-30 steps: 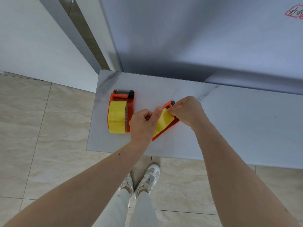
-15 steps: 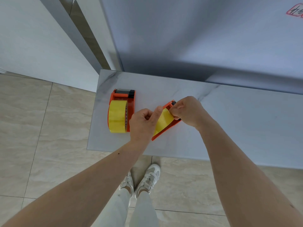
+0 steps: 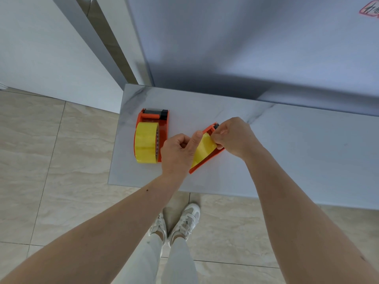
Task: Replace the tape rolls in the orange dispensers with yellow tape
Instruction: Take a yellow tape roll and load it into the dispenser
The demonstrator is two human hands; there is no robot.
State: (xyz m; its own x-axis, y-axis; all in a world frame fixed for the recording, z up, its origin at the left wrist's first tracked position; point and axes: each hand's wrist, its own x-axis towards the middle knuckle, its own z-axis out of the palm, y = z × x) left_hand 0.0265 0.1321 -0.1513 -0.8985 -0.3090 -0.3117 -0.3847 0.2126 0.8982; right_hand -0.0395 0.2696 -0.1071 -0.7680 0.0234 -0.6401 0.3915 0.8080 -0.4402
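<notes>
Two orange tape dispensers lie on the grey marble table (image 3: 307, 156). The left dispenser (image 3: 163, 128) holds a full yellow tape roll (image 3: 146, 144) and nothing touches it. The second dispenser (image 3: 207, 160) lies at a slant between my hands, with yellow tape (image 3: 203, 150) showing in it. My left hand (image 3: 178, 153) grips its near side, thumb up against the tape. My right hand (image 3: 232, 136) pinches the tape's end near the dispenser's cutter end; most of that roll is hidden by my hands.
A grey glossy wall panel (image 3: 266, 48) rises straight behind the table. The table's left edge and near edge drop to a beige tiled floor (image 3: 51, 171). My legs and white shoes (image 3: 178, 224) stand below the near edge.
Almost nothing has moved. My right hand's fingers shifted slightly on the tape end by the cutter; the left hand and both dispensers stay where they were.
</notes>
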